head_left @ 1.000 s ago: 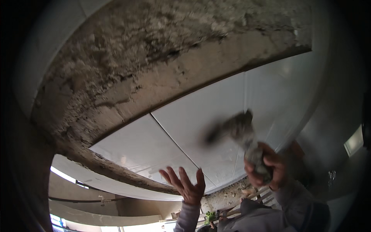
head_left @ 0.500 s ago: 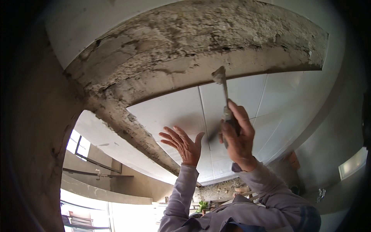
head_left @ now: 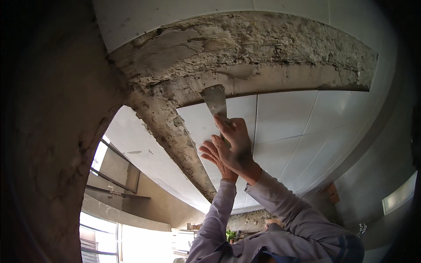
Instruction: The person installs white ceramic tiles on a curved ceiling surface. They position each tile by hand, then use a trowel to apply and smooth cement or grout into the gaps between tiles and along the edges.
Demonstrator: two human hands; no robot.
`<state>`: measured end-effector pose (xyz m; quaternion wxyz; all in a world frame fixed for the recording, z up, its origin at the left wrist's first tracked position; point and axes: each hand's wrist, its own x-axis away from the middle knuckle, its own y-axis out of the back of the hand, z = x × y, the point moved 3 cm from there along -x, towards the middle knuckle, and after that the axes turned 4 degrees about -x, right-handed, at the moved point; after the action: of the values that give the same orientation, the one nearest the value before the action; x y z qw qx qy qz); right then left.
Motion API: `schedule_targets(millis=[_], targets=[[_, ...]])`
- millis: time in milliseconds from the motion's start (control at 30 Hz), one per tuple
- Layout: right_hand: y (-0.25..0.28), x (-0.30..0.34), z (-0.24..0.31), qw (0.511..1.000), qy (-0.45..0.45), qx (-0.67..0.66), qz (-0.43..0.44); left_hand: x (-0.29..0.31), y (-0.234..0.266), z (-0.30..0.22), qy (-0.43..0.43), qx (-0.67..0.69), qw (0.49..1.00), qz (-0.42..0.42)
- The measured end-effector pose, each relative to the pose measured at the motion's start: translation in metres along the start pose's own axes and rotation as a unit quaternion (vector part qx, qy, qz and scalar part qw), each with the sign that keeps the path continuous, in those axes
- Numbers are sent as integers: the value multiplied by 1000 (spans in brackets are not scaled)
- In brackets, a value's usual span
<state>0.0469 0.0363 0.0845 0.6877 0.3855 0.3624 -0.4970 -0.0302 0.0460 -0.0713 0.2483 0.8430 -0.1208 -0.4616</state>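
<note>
A putty knife [head_left: 214,99] with a wide, mortar-smeared blade is gripped in my right hand [head_left: 240,147], its forefinger stretched along the blade's base. The blade points up and lies over the top edge of the white tiles [head_left: 280,114], against the lower side of the bare mortar strip [head_left: 272,72]; whether it touches cannot be told. My left hand [head_left: 213,154] is just left of the right one and partly covered by it. Its visible fingers are stretched out and hold nothing that I can see. The knife's handle is mostly hidden in my right hand.
More white tiles [head_left: 175,19] border the rough strip above. A bare mortar groove [head_left: 169,142] runs down left of the tiles, beside a pale wall edge [head_left: 136,140]. A dark plastered wall [head_left: 52,144] stands at far left, with a window frame [head_left: 116,164] beyond it.
My right hand has swung left with the putty knife, now crossing in front of my left hand. The blade now shows its broad face near the tiles' upper left corner. The view has shifted slightly.
</note>
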Motion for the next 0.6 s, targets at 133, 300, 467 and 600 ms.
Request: schedule_targets(millis=[133,300,467,600], targets=[[-16,1,9,999,-31,-5,25,-6,-1,0,10,11,1000,-2],[-19,11,1,994,-66,55,66,-7,-18,-7,22,-2,1000,-12],[0,10,26,986,-39,103,127,-2,-24,8,54,-59,997,-8],[38,-7,45,981,-10,126,149,-5,-21,0,48,13,998,-30]])
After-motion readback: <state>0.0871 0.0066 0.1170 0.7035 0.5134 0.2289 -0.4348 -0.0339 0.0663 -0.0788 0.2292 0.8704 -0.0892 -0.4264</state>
